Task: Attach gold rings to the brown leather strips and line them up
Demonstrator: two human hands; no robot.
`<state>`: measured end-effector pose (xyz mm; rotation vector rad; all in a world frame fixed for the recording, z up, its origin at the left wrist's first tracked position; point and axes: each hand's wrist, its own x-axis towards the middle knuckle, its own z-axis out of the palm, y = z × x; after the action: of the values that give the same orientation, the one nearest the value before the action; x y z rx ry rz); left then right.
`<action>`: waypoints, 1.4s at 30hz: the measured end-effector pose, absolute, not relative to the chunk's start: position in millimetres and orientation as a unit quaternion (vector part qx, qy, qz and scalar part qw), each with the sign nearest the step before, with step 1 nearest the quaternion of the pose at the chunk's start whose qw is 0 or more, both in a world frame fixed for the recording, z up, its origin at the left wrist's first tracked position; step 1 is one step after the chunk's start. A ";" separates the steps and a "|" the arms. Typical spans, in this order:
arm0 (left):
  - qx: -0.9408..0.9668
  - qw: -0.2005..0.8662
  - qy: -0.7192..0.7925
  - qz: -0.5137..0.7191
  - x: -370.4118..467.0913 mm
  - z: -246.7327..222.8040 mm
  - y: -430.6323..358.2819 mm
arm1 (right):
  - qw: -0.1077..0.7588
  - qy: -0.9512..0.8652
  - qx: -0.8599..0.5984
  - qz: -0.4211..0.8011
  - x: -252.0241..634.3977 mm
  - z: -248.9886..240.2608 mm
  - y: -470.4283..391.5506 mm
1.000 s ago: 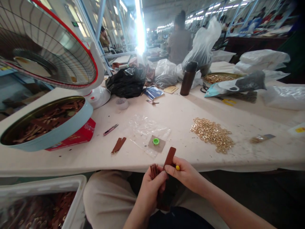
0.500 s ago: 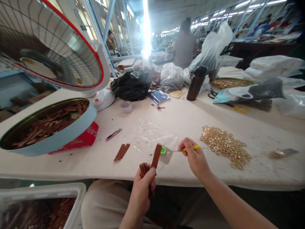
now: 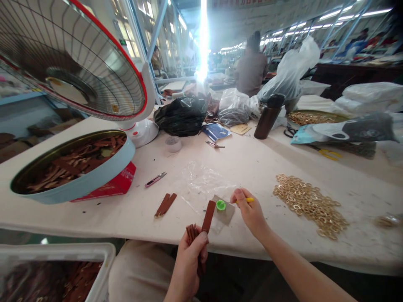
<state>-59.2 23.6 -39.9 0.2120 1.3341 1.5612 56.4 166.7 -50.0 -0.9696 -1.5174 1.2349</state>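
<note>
My left hand (image 3: 192, 256) is closed round a bundle of brown leather strips, with one leather strip (image 3: 208, 216) sticking up from between thumb and fingers. In my right hand (image 3: 250, 209) is a thin tool with a yellow handle (image 3: 248, 200), pinched near its front; its tip points left toward a small green cup (image 3: 221, 205). That cup sits on a grey square plate (image 3: 229, 214), just right of the raised strip. Two joined-looking leather strips (image 3: 165, 205) lie on the table to the left, with gold metal at their lower end.
Gold rings (image 3: 308, 205) are heaped at right. Thread snips (image 3: 155, 179) and clear plastic film (image 3: 201, 180) lie mid-table. At left stand a round tin (image 3: 85, 178) of leather pieces and a fan (image 3: 146, 132). A dark bottle (image 3: 268, 117) stands behind; a white bin (image 3: 107, 256) is below left.
My right hand has moved left, bringing the tool closer to the green cup. The view has shifted slightly, and more of the cup shows beside the raised strip.
</note>
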 end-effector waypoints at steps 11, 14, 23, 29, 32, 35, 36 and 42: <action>0.172 0.543 0.546 0.614 -36.1 -16.4 23.4 | 0.528 -0.421 -0.299 0.674 89.8 20.9 116.8; 0.183 0.546 0.543 0.612 -29.7 -10.4 19.5 | 0.532 -0.422 -0.289 0.675 93.0 26.7 104.7; 0.145 0.532 0.543 0.634 -21.6 -3.2 11.6 | 0.545 -0.389 -0.274 0.690 103.2 23.3 95.8; 0.164 0.534 0.537 0.632 -13.0 -0.4 8.7 | 0.428 -0.606 -0.320 0.590 116.7 13.2 86.2; 0.195 0.538 0.549 0.610 -9.6 -2.3 7.8 | 0.323 -0.686 -0.298 0.580 112.1 7.0 82.8; 0.229 0.546 0.558 0.581 -9.6 -2.2 6.2 | 0.302 -0.686 -0.301 0.590 108.2 1.8 82.8; 0.231 0.549 0.560 0.576 -9.9 -1.6 5.5 | 0.296 -0.679 -0.299 0.601 107.8 0.5 82.9; 0.209 0.515 0.568 0.606 -7.7 -2.2 4.6 | 0.268 -0.664 -0.275 0.642 109.4 -1.9 81.6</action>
<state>-7.7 4.6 -2.2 0.5028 1.3650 1.4566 109.4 81.6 -1.9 -0.7426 -1.7905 1.7312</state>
